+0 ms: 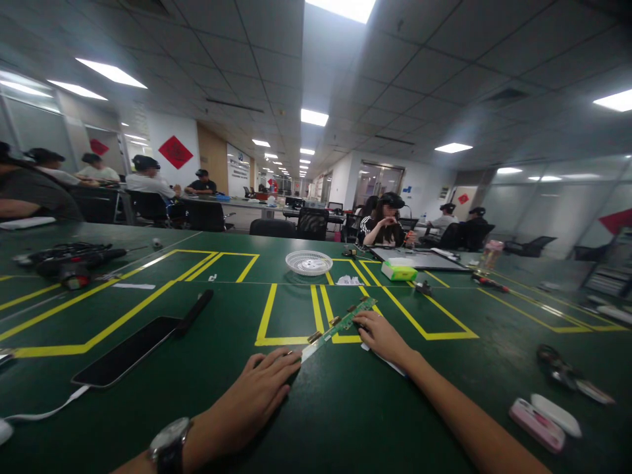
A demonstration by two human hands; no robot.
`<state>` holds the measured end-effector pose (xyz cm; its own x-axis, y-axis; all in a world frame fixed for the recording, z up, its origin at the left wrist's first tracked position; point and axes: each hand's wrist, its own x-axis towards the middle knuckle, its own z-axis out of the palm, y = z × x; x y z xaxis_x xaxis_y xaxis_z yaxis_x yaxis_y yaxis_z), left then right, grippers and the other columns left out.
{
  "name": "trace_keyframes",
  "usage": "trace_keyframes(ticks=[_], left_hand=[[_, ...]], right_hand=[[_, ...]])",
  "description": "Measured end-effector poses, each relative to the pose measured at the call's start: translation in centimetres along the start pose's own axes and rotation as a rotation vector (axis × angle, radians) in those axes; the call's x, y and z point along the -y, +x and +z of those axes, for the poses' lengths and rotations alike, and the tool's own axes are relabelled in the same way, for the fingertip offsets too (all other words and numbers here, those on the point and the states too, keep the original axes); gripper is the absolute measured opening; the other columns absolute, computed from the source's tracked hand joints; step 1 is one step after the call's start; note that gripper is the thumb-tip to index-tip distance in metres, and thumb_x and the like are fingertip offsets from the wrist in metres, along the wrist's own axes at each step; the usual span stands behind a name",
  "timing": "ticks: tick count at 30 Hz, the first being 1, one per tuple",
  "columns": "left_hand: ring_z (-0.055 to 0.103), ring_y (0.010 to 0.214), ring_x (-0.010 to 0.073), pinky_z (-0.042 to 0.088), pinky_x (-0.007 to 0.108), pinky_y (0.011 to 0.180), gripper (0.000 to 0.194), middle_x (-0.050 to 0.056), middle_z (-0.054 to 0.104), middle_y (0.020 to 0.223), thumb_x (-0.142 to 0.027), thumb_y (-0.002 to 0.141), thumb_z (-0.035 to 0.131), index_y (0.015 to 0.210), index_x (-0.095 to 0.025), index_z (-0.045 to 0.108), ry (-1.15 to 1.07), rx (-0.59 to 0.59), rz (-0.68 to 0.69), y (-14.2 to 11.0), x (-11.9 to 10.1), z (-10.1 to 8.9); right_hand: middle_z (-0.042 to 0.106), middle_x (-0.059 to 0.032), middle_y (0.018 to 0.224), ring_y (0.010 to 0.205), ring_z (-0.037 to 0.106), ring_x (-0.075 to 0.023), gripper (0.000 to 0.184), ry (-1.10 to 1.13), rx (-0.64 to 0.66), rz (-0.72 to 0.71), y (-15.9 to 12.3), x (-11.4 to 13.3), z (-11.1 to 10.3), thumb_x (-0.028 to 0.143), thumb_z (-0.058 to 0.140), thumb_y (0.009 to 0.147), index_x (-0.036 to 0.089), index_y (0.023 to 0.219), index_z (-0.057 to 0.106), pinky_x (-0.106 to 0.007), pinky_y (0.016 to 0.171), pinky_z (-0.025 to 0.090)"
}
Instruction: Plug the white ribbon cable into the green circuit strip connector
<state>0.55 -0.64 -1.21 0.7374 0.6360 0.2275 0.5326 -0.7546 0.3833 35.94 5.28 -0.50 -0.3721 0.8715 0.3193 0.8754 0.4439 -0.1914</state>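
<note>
Between hands point(261, 385) point(382, 334), board point(344, 324) lengthwise away, rightward.

On the flat green tabletop point(345, 428), a long, thin green circuit board point(348, 321) slants between my left hand point(257, 392) and my right hand point(382, 337). Beyond it sits a round white openwork basket point(295, 267), left of a yellow-green rectangular packet point(399, 269). A flat black rectangular device point(131, 352) lies to my left, a rounded pink-and-white case point(537, 424) to my right.
</note>
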Motion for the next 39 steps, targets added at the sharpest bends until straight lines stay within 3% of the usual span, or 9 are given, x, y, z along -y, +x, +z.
trace_keyframes(ticks=[8,14,16,19,22,26,32,35,39], left_hand=[[0.048,0.110,0.0251,0.035,0.042,0.098,0.040,0.005,0.055,0.129,-0.020,0.097,0.041,0.135,-0.029,0.051,0.024,-0.017,0.063,0.2,-0.6,-0.4],[0.053,0.088,0.0198,0.044,0.032,0.079,0.027,0.004,0.061,0.102,-0.019,0.098,0.037,0.099,-0.024,0.064,-0.052,-0.004,0.040,0.0,-0.8,-0.8],[0.054,0.094,0.0203,0.045,0.033,0.085,0.028,0.004,0.062,0.108,-0.017,0.098,0.037,0.107,-0.026,0.063,-0.078,-0.026,0.059,-0.1,-0.7,-0.8],[0.045,0.124,0.0244,0.037,0.042,0.102,0.043,0.002,0.048,0.140,-0.017,0.096,0.040,0.135,-0.031,0.048,-0.060,-0.056,0.081,0.0,-0.7,-0.8],[0.026,0.140,0.0262,0.026,0.050,0.110,0.059,-0.002,0.028,0.155,-0.016,0.096,0.039,0.148,-0.038,0.026,-0.041,0.055,0.127,0.2,-0.6,-1.0],[0.023,0.142,0.0245,0.023,0.050,0.111,0.062,-0.003,0.027,0.155,-0.015,0.097,0.036,0.151,-0.038,0.016,-0.048,0.175,0.156,0.3,-0.5,-1.2],[0.044,0.124,0.0268,0.034,0.044,0.105,0.049,0.002,0.048,0.139,-0.023,0.095,0.047,0.143,-0.036,0.041,-0.042,0.078,0.144,0.1,-1.3,-1.4],[0.050,0.111,0.0255,0.041,0.041,0.097,0.036,0.003,0.055,0.124,-0.031,0.096,0.047,0.132,-0.036,0.053,-0.095,0.117,0.124,-0.2,-1.5,-2.0],[0.050,0.114,0.0231,0.041,0.037,0.099,0.035,0.002,0.054,0.128,-0.032,0.100,0.038,0.133,-0.034,0.051,-0.298,0.101,0.129,-0.6,-0.8,-2.3]], right_hand=[[0.063,-0.0092,0.120,0.113,0.054,-0.0216,0.034,-0.067,-0.042,0.062,0.0,0.4,-0.3,0.022,0.046,0.088,0.018,0.117,0.064,-0.035,0.099,0.039],[0.063,-0.0108,0.118,0.113,0.053,-0.0223,0.035,-0.110,-0.099,0.154,0.1,-0.2,0.4,0.023,0.045,0.088,0.015,0.116,0.063,-0.035,0.098,0.038],[0.063,-0.0107,0.117,0.113,0.053,-0.0222,0.035,-0.111,-0.100,0.156,0.1,-0.3,0.5,0.023,0.044,0.088,0.015,0.117,0.063,-0.034,0.098,0.039],[0.064,-0.0108,0.117,0.112,0.054,-0.0220,0.035,-0.109,-0.085,0.155,0.1,-0.3,0.5,0.023,0.045,0.088,0.015,0.117,0.063,-0.034,0.098,0.039],[0.064,-0.0106,0.116,0.111,0.054,-0.0215,0.034,-0.096,-0.066,0.144,0.1,-0.1,0.3,0.022,0.045,0.088,0.015,0.115,0.064,-0.033,0.097,0.039],[0.065,-0.0100,0.115,0.110,0.055,-0.0212,0.034,-0.097,-0.047,0.163,0.2,0.0,0.2,0.022,0.043,0.089,0.015,0.114,0.065,-0.033,0.097,0.039],[0.066,-0.0100,0.115,0.110,0.055,-0.0224,0.035,-0.152,-0.071,0.243,0.2,-0.3,0.4,0.025,0.043,0.089,0.014,0.114,0.065,-0.034,0.096,0.039],[0.065,-0.0100,0.117,0.110,0.054,-0.0228,0.035,-0.163,-0.075,0.258,0.1,-0.4,0.4,0.025,0.042,0.089,0.015,0.114,0.065,-0.034,0.095,0.039],[0.065,-0.0100,0.118,0.112,0.054,-0.0230,0.035,-0.161,-0.055,0.277,0.1,-0.3,0.5,0.025,0.043,0.090,0.016,0.115,0.065,-0.034,0.096,0.038]])
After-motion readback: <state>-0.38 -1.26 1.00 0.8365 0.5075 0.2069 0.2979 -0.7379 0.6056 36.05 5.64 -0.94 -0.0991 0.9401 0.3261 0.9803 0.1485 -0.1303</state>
